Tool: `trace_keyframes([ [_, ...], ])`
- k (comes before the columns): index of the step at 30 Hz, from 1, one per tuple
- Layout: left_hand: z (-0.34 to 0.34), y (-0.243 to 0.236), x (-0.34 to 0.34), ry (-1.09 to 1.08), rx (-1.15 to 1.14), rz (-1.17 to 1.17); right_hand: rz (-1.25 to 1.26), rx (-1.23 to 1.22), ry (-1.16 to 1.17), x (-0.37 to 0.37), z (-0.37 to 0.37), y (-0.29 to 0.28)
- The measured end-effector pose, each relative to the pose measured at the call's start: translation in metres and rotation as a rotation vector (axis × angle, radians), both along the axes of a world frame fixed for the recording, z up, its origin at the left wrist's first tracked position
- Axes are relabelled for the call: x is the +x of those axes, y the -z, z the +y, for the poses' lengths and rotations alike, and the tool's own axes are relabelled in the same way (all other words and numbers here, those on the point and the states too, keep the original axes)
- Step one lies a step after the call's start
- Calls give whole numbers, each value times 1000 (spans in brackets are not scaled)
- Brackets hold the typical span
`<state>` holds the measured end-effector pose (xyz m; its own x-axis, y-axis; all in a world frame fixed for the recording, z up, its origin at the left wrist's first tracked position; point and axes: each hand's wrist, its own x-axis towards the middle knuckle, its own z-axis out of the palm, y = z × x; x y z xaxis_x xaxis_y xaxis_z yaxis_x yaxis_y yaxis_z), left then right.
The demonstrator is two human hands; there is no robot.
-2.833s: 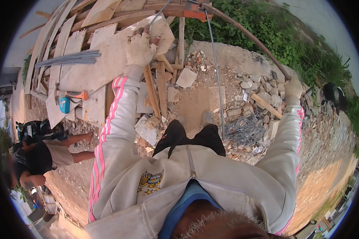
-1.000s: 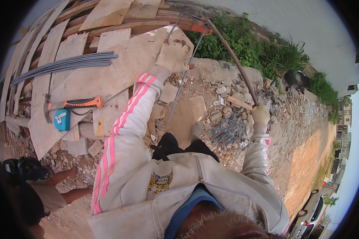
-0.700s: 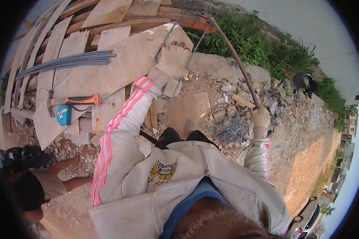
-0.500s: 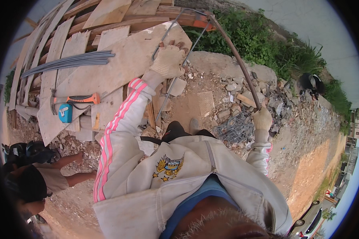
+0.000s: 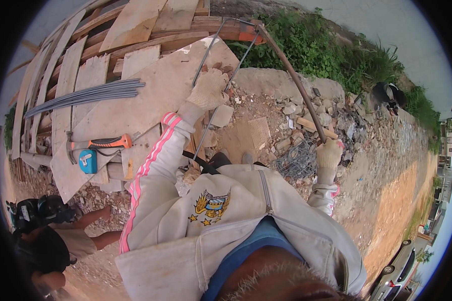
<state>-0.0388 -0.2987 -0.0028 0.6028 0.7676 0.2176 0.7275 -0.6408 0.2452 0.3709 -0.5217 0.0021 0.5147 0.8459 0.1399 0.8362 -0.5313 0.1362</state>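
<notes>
My left hand (image 5: pixel 209 90), in a pale knitted glove, is closed around a thin grey steel rod (image 5: pixel 246 52) bent into a long U, at the right edge of a wooden board (image 5: pixel 158 83). My right hand (image 5: pixel 329 153), also gloved, grips the near end of a long, rusty brown metal bar (image 5: pixel 299 78). The bar's far end meets a corner of the bent rod beside an orange-red piece (image 5: pixel 251 35) on the timber. Left of my hands, a bundle of straight steel rods (image 5: pixel 85 98), a claw hammer (image 5: pixel 100 144) with an orange-and-black handle and a teal tape measure (image 5: pixel 88 161) lie on the boards.
Rubble (image 5: pixel 289 130) and a tangle of grey wire (image 5: pixel 297 160) cover the ground before me. Green plants (image 5: pixel 311 47) grow beyond a concrete ledge (image 5: pixel 266 80). A person (image 5: pixel 73 238) is at the lower left. A car (image 5: pixel 397 271) stands at the lower right.
The view has shifted slightly. My left hand's fingers look more curled on the rod. My right hand stays on the bar, and the tools lie as before.
</notes>
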Motion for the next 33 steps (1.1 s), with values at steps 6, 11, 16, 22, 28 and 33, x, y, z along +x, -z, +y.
trace_keyframes([
  [6,-4,-7,7,23,-1,-4,134,-7,13,45,3,14],
  [11,-7,-9,17,-7,104,-39,489,25,-191,52,48,5],
  [16,1,-12,19,35,79,-162,421,122,-301,10,151,1],
  [22,12,-17,-1,-292,173,-113,314,337,-378,-6,155,-32],
  [28,50,-6,-5,-530,220,6,1244,187,-249,-82,150,45],
  [33,60,4,-8,-516,306,-4,1930,151,-247,-189,135,62],
])
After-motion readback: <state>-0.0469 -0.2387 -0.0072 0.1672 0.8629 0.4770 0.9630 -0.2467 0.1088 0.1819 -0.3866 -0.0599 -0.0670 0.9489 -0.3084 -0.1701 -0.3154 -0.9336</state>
